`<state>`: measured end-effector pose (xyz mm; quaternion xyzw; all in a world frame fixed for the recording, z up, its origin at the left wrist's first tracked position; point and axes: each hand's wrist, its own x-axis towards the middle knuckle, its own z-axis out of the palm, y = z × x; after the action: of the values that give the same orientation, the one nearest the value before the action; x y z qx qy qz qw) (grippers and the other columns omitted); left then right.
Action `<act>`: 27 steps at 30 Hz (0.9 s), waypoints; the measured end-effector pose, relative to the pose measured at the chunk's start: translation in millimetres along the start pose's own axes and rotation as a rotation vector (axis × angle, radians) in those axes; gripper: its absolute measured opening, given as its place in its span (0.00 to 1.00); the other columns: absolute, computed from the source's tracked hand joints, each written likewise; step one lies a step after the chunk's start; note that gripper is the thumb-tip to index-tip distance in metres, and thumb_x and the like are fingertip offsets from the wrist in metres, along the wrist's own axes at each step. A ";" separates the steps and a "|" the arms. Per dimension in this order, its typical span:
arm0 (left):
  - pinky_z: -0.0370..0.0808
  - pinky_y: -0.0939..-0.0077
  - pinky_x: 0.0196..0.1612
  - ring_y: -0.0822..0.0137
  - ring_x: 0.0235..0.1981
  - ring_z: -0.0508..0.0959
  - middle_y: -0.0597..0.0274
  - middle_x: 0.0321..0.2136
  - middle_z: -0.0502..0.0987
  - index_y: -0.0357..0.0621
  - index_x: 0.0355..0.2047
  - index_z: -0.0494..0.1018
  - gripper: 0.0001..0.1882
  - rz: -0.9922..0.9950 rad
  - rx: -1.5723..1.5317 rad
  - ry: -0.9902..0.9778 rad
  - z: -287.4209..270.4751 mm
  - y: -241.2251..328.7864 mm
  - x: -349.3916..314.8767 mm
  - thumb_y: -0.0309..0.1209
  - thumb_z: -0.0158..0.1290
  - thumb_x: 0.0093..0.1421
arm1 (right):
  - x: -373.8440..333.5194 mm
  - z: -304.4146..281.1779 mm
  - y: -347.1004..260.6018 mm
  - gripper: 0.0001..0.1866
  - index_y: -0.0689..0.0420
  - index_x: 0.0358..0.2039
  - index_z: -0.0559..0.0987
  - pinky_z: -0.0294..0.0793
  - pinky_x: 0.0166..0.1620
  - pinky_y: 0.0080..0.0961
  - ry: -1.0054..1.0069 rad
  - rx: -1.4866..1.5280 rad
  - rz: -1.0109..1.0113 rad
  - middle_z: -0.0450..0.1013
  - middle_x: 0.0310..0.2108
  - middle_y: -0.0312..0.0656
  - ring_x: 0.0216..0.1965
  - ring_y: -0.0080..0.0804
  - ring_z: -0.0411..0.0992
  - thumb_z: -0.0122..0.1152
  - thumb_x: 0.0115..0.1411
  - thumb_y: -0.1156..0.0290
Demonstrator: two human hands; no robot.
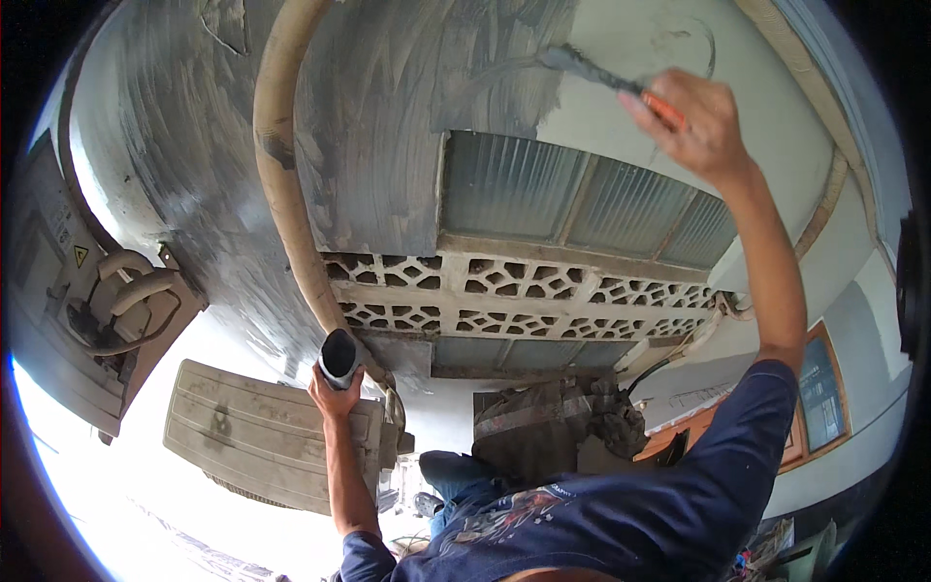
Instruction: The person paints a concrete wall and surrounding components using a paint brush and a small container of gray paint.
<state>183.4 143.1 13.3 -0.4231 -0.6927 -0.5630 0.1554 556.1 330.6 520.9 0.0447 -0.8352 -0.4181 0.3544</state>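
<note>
My right hand [693,126] is raised to the upper right, closed round the orange handle of a paintbrush [592,70]. The bristles, coated in dark grey, touch the wall [621,29] where streaky grey paint [398,107] meets a pale unpainted part. Lower down at the left, my left hand [337,393] grips a small open container [339,356] that looks like a cut bottle or cup. Its inside is dark; how much paint it holds I cannot tell.
A wrapped beige pipe [281,145] runs down the wall beside ribbed glass panes [514,184] and pierced vent blocks [514,278]. Outdoor air-conditioner units [242,417] stand at the left, one with bent pipes [136,286]. A dark cloth heap [553,427] lies below the vents.
</note>
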 end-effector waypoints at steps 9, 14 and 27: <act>0.77 0.61 0.33 0.49 0.29 0.82 0.48 0.28 0.80 0.33 0.41 0.72 0.34 -0.098 -0.017 0.108 -5.8 48.3 -14.1 0.41 0.71 0.38 | 23.4 -2.0 26.5 0.09 0.58 0.26 0.75 0.74 0.22 0.24 0.128 -0.246 -0.258 0.71 0.22 0.40 0.22 0.29 0.72 0.68 0.51 0.71; 0.77 0.62 0.35 0.51 0.30 0.82 0.50 0.30 0.80 0.35 0.40 0.72 0.32 -0.092 -0.042 0.166 -13.4 71.2 -26.8 0.40 0.71 0.39 | 3.1 19.1 -35.2 0.09 0.59 0.22 0.74 0.72 0.21 0.26 -0.205 0.136 -0.178 0.69 0.18 0.37 0.18 0.31 0.70 0.66 0.52 0.71; 0.77 0.63 0.37 0.53 0.31 0.81 0.51 0.31 0.79 0.38 0.41 0.72 0.31 -0.185 -0.095 0.231 -18.7 97.7 -47.5 0.39 0.71 0.38 | 106.4 4.1 61.4 0.14 0.57 0.17 0.70 0.66 0.19 0.29 0.208 -0.336 -0.250 0.64 0.11 0.40 0.12 0.34 0.65 0.67 0.52 0.72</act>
<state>281.1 107.3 49.8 -0.2970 -0.6788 -0.6519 0.1614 487.9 333.5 623.1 0.1310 -0.7009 -0.5851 0.3864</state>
